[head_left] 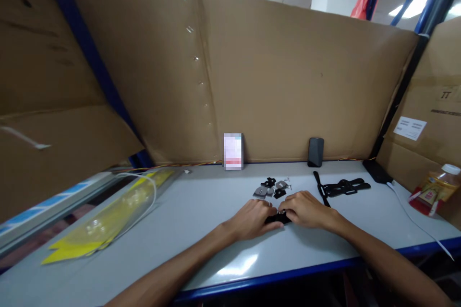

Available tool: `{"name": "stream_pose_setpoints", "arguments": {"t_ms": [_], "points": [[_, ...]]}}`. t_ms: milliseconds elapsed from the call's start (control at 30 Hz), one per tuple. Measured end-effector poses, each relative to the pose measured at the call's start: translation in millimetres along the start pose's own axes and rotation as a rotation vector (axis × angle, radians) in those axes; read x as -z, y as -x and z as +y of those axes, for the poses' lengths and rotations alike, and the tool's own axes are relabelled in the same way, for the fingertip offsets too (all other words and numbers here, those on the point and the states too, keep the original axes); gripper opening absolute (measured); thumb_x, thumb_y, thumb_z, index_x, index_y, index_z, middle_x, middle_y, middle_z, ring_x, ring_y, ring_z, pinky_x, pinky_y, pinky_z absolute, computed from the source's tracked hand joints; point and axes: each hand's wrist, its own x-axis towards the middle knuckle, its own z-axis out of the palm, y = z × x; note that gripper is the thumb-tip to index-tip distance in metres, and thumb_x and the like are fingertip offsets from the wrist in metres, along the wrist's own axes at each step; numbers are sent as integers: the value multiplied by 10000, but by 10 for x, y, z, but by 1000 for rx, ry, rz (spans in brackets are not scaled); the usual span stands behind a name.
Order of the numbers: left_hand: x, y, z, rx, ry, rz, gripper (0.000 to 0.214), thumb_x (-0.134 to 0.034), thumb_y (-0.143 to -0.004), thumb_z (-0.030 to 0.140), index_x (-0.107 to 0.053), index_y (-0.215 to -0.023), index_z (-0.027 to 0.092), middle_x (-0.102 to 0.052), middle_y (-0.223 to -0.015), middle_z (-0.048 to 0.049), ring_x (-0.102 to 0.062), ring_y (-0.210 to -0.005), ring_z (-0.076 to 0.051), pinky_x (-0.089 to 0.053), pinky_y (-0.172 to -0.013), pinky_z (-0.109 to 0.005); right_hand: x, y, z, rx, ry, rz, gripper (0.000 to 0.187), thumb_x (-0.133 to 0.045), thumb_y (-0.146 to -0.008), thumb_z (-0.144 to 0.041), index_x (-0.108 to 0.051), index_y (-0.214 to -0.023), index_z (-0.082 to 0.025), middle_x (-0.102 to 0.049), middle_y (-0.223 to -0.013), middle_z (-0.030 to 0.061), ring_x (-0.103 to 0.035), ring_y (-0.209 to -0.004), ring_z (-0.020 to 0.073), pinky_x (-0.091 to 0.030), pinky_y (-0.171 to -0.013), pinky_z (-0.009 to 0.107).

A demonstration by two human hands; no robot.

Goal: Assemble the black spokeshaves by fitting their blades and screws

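Near the front of the white table, my left hand (254, 219) and my right hand (305, 209) meet over a flat black part (281, 218). My left thumb and fingers are closed on its left end. The fingers of my right hand are pinched together at its right end, by a small shiny piece whose kind I cannot make out. Just beyond my hands lie grey plates (260, 192), small black pieces (279, 194) and a few screws (287, 180). To the right rest several long black strap-like parts (345, 187). My fingers hide much of the held part.
A blurred lit screen (233, 151) and a dark phone (316, 152) lean against the cardboard wall (266, 72). At the left lies a clear bag with yellow edges (118, 211) under a white cable. A bottle (434, 189) and a black power bank-like box (377, 171) stand right.
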Motion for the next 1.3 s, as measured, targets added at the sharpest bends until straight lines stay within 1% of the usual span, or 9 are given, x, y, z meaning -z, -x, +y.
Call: {"name": "stream_pose_setpoints", "arguments": {"t_ms": [233,400,500,733,833,933,1100,1200,1300], "points": [[10,16,-8,18,-53,-72,545,-444,-1027,610,-731,-882,170,-714,-798,-91,-667,-719,-224,-430,-641,-301,-17,-20,36,-37,-20,59,273,-524,-857,-91,-773,-855,-203,-743,-864,41,-621,-758,170,-364,-709,274],[18,20,-21,4,-27,-92,564,-413,-1030,626,-740,-931,178,-712,-781,-84,-671,-709,-224,-421,-625,-301,-15,-22,31,79,-113,14,275,-524,-852,-96,-758,-842,-239,-707,-801,-6,-583,-725,144,-337,-683,260],[9,17,-38,-5,-24,-80,612,-388,-1026,652,-730,-878,167,-703,-764,-90,-665,-697,-223,-414,-615,-304,4,-20,24,17,-46,17,252,-526,-855,-105,-732,-754,-207,-693,-759,12,-560,-685,149,-318,-658,275],[-4,20,-55,-28,-29,-71,619,-366,-1031,658,-723,-884,174,-702,-767,-79,-666,-710,-221,-405,-619,-308,18,-20,40,77,-111,9,294,-512,-845,-90,-762,-851,-243,-713,-802,-6,-581,-719,147,-328,-668,260],[-16,14,-60,-17,-35,-69,639,-379,-1019,673,-708,-820,162,-689,-749,-83,-660,-688,-221,-393,-601,-312,5,-28,65,21,-27,14,258,-518,-854,-107,-737,-758,-204,-710,-769,16,-573,-688,152,-321,-650,271],[-16,8,-59,-24,-21,-65,634,-381,-1024,658,-713,-820,157,-692,-774,-89,-659,-690,-216,-400,-608,-313,7,-22,66,-22,6,58,268,-517,-856,-101,-763,-868,-204,-740,-844,32,-596,-717,160,-333,-663,274],[5,-1,-46,-36,-29,-60,544,-437,-1027,614,-720,-894,169,-701,-791,-76,-659,-690,-210,-398,-610,-305,28,4,38,110,-82,37,314,-504,-844,-62,-768,-853,-231,-731,-813,-12,-588,-715,131,-354,-690,241],[29,-12,-23,-24,-43,-59,534,-475,-1017,603,-711,-833,161,-696,-777,-77,-653,-681,-209,-392,-600,-300,33,-1,56,51,-11,14,269,-525,-844,-60,-739,-757,-198,-719,-783,7,-578,-694,137,-347,-676,250],[48,-17,-4,-32,-31,-51,538,-472,-1019,601,-708,-822,159,-697,-778,-79,-650,-683,-211,-397,-601,-298,35,-15,86,-24,33,38,248,-533,-859,-59,-744,-826,-185,-737,-859,41,-607,-742,160,-347,-680,266]]}}
